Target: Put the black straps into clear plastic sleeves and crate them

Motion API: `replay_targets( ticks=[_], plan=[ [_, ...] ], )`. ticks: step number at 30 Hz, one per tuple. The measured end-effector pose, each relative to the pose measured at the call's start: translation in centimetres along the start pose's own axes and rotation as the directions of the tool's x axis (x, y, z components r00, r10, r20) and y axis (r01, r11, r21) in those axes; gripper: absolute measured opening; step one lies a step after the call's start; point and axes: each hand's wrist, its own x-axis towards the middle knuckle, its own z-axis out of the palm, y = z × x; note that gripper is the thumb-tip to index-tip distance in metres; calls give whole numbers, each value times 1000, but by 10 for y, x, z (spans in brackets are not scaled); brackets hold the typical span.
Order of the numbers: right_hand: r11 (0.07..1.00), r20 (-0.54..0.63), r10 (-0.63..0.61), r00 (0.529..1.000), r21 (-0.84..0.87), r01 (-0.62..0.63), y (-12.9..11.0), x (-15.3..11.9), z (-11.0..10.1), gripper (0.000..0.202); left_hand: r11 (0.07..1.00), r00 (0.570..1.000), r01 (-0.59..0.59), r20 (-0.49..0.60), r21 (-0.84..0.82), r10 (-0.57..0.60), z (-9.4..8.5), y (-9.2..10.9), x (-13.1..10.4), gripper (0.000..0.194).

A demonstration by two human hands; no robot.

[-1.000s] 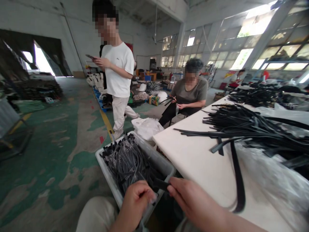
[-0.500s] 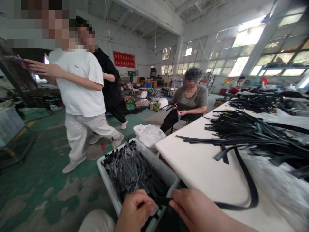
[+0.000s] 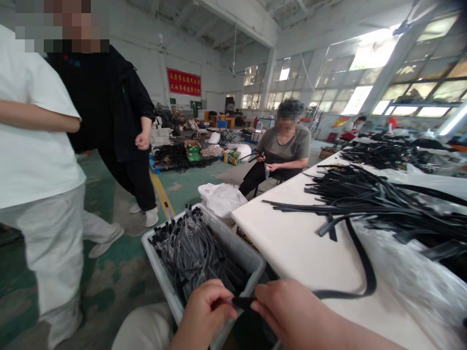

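A black strip (image 3: 367,265) curves over the white table and runs down to my hands at the bottom centre. My left hand (image 3: 209,311) pinches its end. Close on the right, my right hand (image 3: 288,308) is closed round the same strip, and a short piece shows between the two. Beneath and beyond my hands stands a grey plastic bin (image 3: 160,274) filled with bundled dark strips (image 3: 193,248), some in clear wrapping. A pile of loose black strips (image 3: 365,194) lies on the table, beside clear plastic sheeting (image 3: 412,272).
The white table (image 3: 284,233) fills the right side. A white bag (image 3: 221,199) rests beyond the bin. Past it sits a person (image 3: 286,150) holding dark strips. Two people on foot, one in a white shirt (image 3: 36,146), one in black (image 3: 109,102), are at the left.
The two people on foot have moved left and come nearer. My hands still hold the strip, with its end now pinched at my left fingertips. The view has shifted slightly.
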Motion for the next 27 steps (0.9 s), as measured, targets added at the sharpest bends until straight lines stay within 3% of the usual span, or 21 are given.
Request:
replay_targets(
  ticks=[5,8,10,12,18,21,24,27],
  plan=[
    [966,133,-132,982,-205,158,-10,10,-3,22,978,979,-70,200,199,29,7,14,1,17],
    [965,164,-219,962,-111,239,-1,15,0,20,951,948,-21,307,310,-79,1,20,0,18],
    [979,130,-198,972,-23,203,8,15,2,22,922,943,38,292,385,-161,-6,19,-2,11],
    [988,104,-152,983,17,151,15,15,1,23,896,947,25,277,444,-163,-12,14,-4,5],
    [983,156,-137,978,-104,154,2,18,-4,27,849,938,-95,333,520,-99,-6,-1,-1,28],
    [966,190,-160,969,-172,193,-11,26,-2,28,888,929,-115,366,444,-62,0,-4,3,29],
    [945,249,-213,945,-194,264,-18,32,6,28,952,923,-83,383,294,-38,2,-7,3,26],
    [963,237,-191,952,-141,229,-15,33,12,26,960,951,10,295,280,-96,0,-7,0,41]
  ],
)
